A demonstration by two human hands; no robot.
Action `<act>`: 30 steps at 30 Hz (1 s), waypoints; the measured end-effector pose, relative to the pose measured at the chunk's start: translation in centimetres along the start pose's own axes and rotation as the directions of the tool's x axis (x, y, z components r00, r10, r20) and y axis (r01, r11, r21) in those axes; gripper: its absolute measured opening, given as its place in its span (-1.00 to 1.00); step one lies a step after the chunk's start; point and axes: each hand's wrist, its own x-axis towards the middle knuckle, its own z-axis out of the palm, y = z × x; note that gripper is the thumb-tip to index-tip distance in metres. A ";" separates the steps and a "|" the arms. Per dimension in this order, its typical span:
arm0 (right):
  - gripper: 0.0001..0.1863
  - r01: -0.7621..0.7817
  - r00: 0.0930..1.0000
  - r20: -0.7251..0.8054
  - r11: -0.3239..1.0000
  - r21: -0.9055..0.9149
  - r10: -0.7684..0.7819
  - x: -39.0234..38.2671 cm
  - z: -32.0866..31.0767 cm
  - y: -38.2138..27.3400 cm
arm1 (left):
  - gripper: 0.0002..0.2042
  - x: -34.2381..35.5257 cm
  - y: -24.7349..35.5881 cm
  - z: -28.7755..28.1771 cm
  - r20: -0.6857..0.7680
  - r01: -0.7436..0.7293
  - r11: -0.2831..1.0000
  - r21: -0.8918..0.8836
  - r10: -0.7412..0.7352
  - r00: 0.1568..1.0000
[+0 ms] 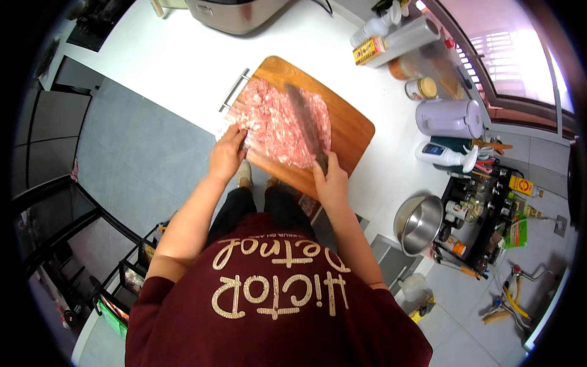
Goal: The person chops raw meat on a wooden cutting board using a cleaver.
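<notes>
Left hand (227, 153) lay flat, fingers spread, on soft, sticky pink minced meat (278, 122); right hand (331, 183) closed round handle of broad steel cleaver (306, 122), blade across meat on brown wooden board (348, 131), white bench (183, 67).

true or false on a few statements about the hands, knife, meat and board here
1. The right hand holds a knife over the minced meat. True.
2. The left hand holds a spoon. False: it rests at the board's edge by the meat, holding no tool.
3. The board is wooden. True.
4. The steel bowl sits on the board. False: it stands apart, to the right.
</notes>
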 end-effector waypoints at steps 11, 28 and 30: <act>-0.61 -0.013 1.000 -0.012 0.998 0.069 0.014 -2.6 -0.1 2.4 | -0.45 0.1 -0.1 0.2 0.023 -0.008 0.999 0.033 0.007 1.000; -0.64 -0.002 0.997 0.082 0.999 -0.038 0.005 -2.3 1.0 0.4 | -0.48 0.4 1.0 -0.8 0.039 0.007 1.000 0.022 -0.008 0.999; -0.66 0.083 0.996 0.034 0.996 0.008 -0.084 -3.0 2.0 -0.3 | -0.48 0.1 0.4 -0.3 0.030 0.007 0.999 0.038 -0.008 1.000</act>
